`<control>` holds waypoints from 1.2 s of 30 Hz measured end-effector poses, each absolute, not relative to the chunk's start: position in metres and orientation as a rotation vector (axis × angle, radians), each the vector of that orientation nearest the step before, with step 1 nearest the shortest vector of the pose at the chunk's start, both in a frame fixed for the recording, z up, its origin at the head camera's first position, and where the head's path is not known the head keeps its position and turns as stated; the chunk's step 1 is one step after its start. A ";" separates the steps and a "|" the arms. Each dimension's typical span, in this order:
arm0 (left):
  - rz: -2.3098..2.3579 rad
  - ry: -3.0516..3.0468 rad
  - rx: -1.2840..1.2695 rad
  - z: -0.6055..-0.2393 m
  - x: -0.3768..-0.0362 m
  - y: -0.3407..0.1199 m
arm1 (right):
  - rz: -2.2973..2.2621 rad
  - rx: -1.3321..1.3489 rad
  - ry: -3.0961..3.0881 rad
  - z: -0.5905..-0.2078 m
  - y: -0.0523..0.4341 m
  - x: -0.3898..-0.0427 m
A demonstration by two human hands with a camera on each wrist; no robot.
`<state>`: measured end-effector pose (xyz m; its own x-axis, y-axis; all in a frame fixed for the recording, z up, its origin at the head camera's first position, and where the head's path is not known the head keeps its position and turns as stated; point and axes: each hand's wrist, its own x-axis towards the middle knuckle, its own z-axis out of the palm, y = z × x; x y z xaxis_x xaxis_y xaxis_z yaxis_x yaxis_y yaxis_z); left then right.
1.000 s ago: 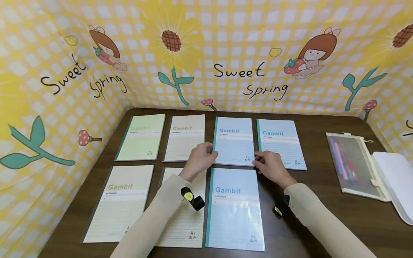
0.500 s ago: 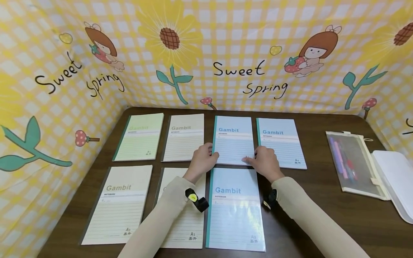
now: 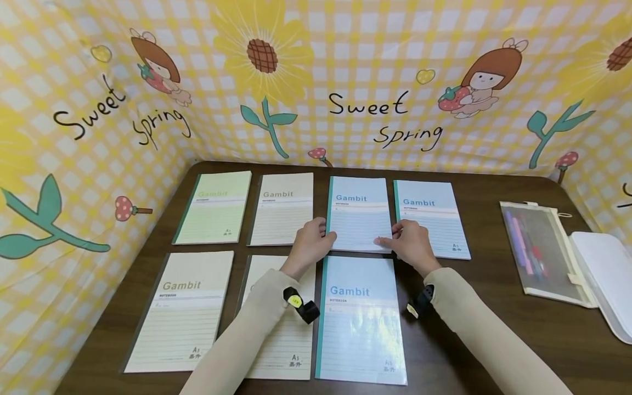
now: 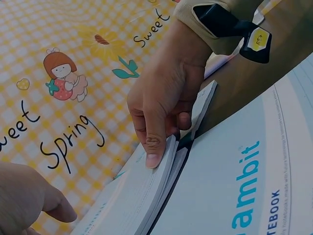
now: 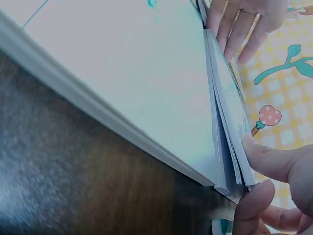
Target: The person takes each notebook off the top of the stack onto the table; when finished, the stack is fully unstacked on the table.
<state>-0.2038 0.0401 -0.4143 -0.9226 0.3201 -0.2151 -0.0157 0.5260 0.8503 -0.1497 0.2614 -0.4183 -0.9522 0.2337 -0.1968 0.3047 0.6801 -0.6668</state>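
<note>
A pale blue "Gambit" notebook (image 3: 357, 211) lies third from the left in the back row on the dark wooden table (image 3: 494, 329). My left hand (image 3: 316, 240) grips its near left corner. My right hand (image 3: 402, 240) pinches its near right corner. In the left wrist view the left hand (image 4: 156, 137) has its fingers curled over the edge of the notebook (image 4: 142, 196), which shows several thin layers. In the right wrist view the right hand (image 5: 259, 171) pinches the corner of the notebook (image 5: 230, 107) between thumb and finger, slightly off the table.
Around it lie a green notebook (image 3: 214, 208), a cream one (image 3: 282, 211), another blue one (image 3: 432, 219), and a front row with a cream one (image 3: 180, 312) and a blue one (image 3: 360, 323). A mesh pencil pouch (image 3: 540, 252) and a white case (image 3: 604, 274) sit at the right. Patterned walls enclose three sides.
My right hand has moved left from beside the notebook onto its near right corner. The left hand has stayed at the near left corner.
</note>
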 end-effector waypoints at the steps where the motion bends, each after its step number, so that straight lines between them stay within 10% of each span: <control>1: 1.358 2.422 0.254 -0.414 -0.204 0.040 | -1.133 0.452 2.800 -0.418 0.261 -0.149; 24: 1.405 2.400 0.214 -0.420 -0.203 0.044 | -1.784 0.399 2.304 -0.421 0.272 -0.151; 36: 1.414 2.405 0.227 -0.415 -0.206 0.041 | -1.808 0.322 2.313 -0.385 0.325 -0.077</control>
<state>-0.2056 0.0411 -0.4154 -0.9292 0.3047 -0.2091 -0.0344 0.4919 0.8700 -0.0775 0.3254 -0.3847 -0.9588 0.0546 -0.2789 0.2838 0.2332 -0.9301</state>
